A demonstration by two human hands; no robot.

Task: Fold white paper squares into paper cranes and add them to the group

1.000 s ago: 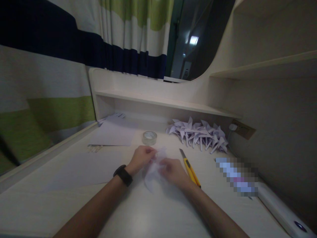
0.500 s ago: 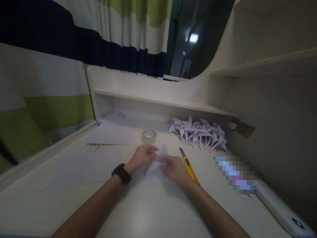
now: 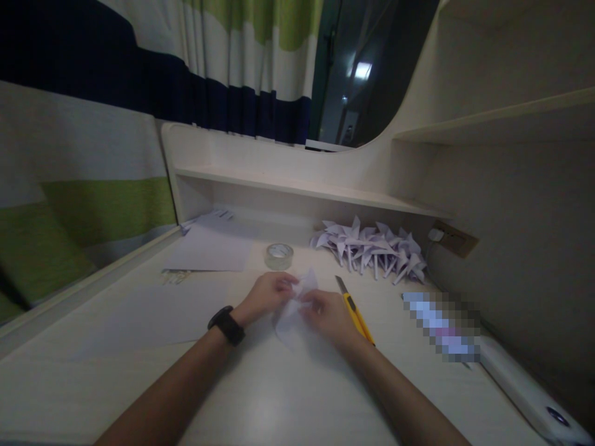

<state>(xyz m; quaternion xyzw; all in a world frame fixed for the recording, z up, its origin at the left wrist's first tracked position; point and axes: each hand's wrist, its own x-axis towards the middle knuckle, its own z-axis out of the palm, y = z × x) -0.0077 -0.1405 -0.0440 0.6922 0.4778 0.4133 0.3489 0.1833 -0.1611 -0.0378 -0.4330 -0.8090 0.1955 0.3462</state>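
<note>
Between my two hands, above the middle of the desk, is a folded white paper pinwheel (image 3: pixel 290 321), slightly blurred. My left hand (image 3: pixel 267 296), with a black watch (image 3: pixel 227 324) on its wrist, pinches the paper from the left. From the right, my right hand (image 3: pixel 328 314) grips it with bent fingers close to the centre. The fingertips partly cover the middle of the pinwheel. Just right of my right hand lies a yellow utility knife (image 3: pixel 357 317) with its blade out. A roll of clear tape (image 3: pixel 279 256) rests beyond my left hand.
A pile of white paper pinwheels (image 3: pixel 372 248) lies at the back right. Paper sheets (image 3: pixel 209 244) are at the back left, with another sheet (image 3: pixel 153 316) nearer. A white elongated device (image 3: pixel 520 384) and a blurred-out item (image 3: pixel 439 325) lie along the right wall, below a socket (image 3: pixel 453 240).
The paper pinwheel has turned slightly, its lower blade shifting a little to the right. Both hands keep their hold in nearly the same place.
</note>
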